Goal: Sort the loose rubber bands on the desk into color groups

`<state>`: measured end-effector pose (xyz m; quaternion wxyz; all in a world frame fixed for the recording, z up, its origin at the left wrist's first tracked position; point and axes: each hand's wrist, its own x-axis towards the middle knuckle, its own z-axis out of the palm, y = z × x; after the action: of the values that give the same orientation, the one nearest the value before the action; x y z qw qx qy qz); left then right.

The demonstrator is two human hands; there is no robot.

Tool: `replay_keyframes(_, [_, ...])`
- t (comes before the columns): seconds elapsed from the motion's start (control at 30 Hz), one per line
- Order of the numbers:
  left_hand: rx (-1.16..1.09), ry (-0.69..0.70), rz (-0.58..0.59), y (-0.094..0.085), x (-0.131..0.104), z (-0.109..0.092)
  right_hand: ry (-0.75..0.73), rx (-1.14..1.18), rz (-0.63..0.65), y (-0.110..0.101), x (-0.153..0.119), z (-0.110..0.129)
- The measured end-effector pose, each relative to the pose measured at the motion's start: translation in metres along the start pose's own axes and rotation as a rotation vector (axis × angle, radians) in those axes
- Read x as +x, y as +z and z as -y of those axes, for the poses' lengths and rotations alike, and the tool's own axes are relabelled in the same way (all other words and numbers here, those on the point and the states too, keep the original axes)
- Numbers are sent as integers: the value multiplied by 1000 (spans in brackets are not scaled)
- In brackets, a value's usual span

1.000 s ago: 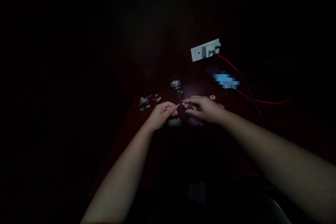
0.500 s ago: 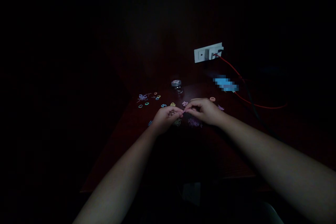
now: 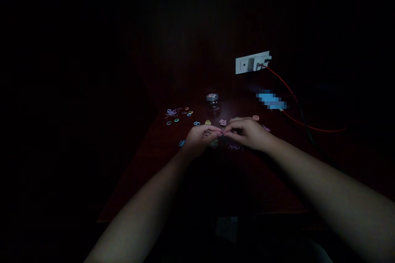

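Pinching a small purplish band (image 3: 222,132) between left fingers (image 3: 217,133) and right fingers (image 3: 227,129).
Beyond the fingers: looped pink bands (image 3: 222,122), round clear lidded jar (image 3: 212,103); nearer, tangled purple bands (image 3: 235,147), partly hidden, on dark-red bench (image 3: 247,185).

No readable text or labels anywhere.
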<state>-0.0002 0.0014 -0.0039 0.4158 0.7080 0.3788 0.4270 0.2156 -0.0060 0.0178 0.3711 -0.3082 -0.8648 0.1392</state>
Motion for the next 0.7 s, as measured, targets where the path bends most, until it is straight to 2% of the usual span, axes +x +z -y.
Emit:
replay_keyframes(0.27, [-100,-153,45,7,-4,-5,54,-26,-18,3,-1,-2])
replay_keyframes(0.43, [-141,-152,61,9,-4,-7,48,-47,-69,3,0,3])
replay_keyframes(0.6, [-178,-143,64,9,-2,-1,71,-58,-114,5,0,3])
replay_keyframes(0.7, [-231,-152,70,8,0,4,14,-39,-102,4,-1,3])
